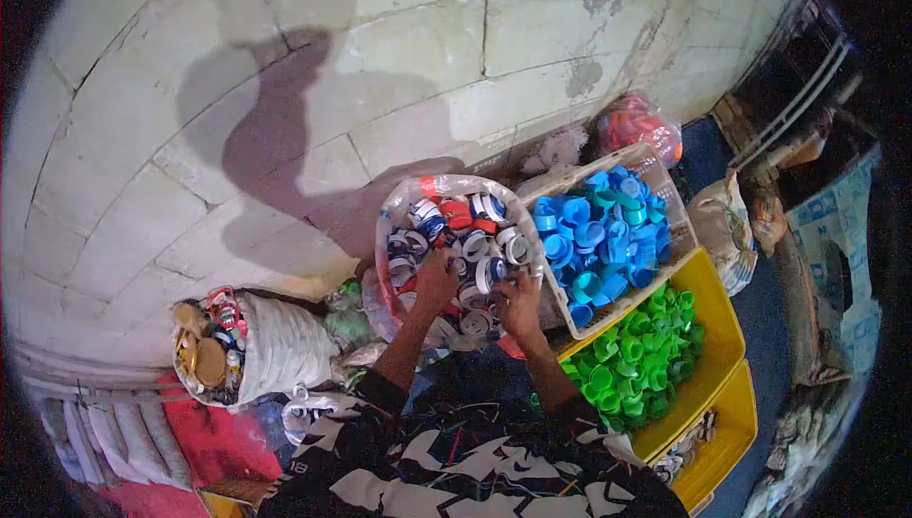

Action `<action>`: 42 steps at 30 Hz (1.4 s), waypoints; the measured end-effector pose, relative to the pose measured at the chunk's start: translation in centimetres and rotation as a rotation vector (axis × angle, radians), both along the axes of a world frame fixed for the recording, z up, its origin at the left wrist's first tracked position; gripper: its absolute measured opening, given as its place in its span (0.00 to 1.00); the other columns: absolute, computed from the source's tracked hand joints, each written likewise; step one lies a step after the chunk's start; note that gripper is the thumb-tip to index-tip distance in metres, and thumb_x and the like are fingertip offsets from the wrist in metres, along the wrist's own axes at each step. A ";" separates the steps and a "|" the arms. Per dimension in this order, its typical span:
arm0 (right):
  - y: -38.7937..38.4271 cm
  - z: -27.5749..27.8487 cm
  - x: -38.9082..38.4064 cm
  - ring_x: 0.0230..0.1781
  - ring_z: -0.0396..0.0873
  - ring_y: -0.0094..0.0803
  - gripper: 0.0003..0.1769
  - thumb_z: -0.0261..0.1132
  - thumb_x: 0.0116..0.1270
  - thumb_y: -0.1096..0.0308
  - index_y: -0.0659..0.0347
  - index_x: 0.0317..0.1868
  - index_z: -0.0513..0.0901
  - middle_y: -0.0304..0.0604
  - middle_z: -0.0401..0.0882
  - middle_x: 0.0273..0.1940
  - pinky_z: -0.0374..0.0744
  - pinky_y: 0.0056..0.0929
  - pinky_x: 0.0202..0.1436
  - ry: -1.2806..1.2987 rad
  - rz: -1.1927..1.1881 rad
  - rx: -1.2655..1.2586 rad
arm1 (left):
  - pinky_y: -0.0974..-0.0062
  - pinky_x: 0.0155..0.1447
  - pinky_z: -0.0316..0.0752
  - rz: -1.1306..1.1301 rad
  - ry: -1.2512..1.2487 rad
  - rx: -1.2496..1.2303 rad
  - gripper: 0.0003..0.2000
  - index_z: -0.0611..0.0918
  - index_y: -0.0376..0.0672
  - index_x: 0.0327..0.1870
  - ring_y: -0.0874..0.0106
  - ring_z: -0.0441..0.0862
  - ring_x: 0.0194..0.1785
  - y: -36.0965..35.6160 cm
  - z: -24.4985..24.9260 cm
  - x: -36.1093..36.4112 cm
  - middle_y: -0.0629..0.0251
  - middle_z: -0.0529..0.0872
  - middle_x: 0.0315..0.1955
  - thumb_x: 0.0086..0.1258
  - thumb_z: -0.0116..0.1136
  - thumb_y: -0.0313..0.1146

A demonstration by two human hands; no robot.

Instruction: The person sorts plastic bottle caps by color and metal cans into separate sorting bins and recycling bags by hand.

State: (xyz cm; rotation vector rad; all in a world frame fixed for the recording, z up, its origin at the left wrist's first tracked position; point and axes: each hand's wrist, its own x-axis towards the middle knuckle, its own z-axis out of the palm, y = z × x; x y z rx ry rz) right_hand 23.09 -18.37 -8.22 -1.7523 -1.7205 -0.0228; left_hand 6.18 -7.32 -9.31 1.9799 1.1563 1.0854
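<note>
Both hands are over a clear plastic bag (388, 223), its mouth wide, filled with white, blue and red plastic bottle caps (458, 214). My left hand (437, 280) is over the left middle of the heap, fingers bent together; anything in them is hidden. To its right, my right hand (520, 307) has its fingers drawn in at a white cap with a blue edge (490, 275), which it seems to pinch. Loose white caps (475, 322) lie below and between the hands.
Right of the bag stands a pale crate (677, 223) of blue caps, then a yellow crate (724, 314) of green caps and another yellow crate (736, 413). A white sack (285, 342) of mixed lids is at left. A block wall (418, 62) rises behind.
</note>
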 end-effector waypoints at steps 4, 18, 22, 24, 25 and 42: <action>-2.3 2.4 0.7 0.41 0.79 0.44 0.13 0.70 0.51 0.79 0.58 0.38 0.82 0.45 0.80 0.35 0.75 0.39 0.46 0.444 0.255 -0.128 | 0.58 0.46 0.73 -0.072 0.096 0.142 0.12 0.77 0.39 0.40 0.52 0.79 0.41 2.4 -1.4 2.0 0.52 0.81 0.34 0.55 0.64 0.29; -2.7 0.4 1.3 0.36 0.73 0.23 0.09 0.64 0.61 0.80 0.58 0.40 0.78 0.33 0.76 0.37 0.72 0.25 0.40 1.153 0.155 -0.160 | 0.58 0.44 0.76 0.182 0.193 -0.128 0.08 0.82 0.37 0.33 0.51 0.83 0.39 3.6 -1.2 1.3 0.48 0.84 0.33 0.58 0.59 0.33; -2.5 -1.7 2.3 0.35 0.70 0.17 0.04 0.58 0.68 0.74 0.55 0.42 0.77 0.26 0.74 0.35 0.70 0.21 0.38 1.466 0.084 -0.255 | 0.63 0.42 0.76 0.191 0.181 -0.172 0.13 0.82 0.34 0.39 0.58 0.84 0.35 1.7 0.8 -1.2 0.50 0.84 0.30 0.60 0.62 0.36; -2.2 -1.9 2.8 0.33 0.67 0.15 0.01 0.58 0.71 0.71 0.53 0.39 0.75 0.25 0.69 0.31 0.69 0.19 0.36 1.519 0.101 -0.257 | 0.66 0.41 0.78 0.180 0.063 -0.340 0.13 0.82 0.33 0.40 0.62 0.84 0.35 0.2 3.9 -1.9 0.53 0.84 0.31 0.61 0.62 0.34; -2.1 -1.7 2.8 0.32 0.67 0.16 0.01 0.58 0.71 0.69 0.54 0.39 0.74 0.25 0.68 0.31 0.68 0.19 0.34 1.504 0.061 -0.255 | 0.67 0.41 0.79 0.162 -0.021 -0.448 0.12 0.82 0.33 0.42 0.64 0.84 0.35 0.0 4.1 -2.3 0.55 0.84 0.31 0.62 0.61 0.32; 4.7 1.4 -0.3 0.38 0.78 0.53 0.17 0.59 0.50 0.81 0.61 0.42 0.81 0.55 0.76 0.42 0.79 0.42 0.42 0.020 0.178 -0.074 | 0.74 0.37 0.81 0.172 -0.543 -0.800 0.15 0.77 0.31 0.45 0.69 0.84 0.38 -6.2 6.7 -6.7 0.56 0.84 0.37 0.63 0.65 0.32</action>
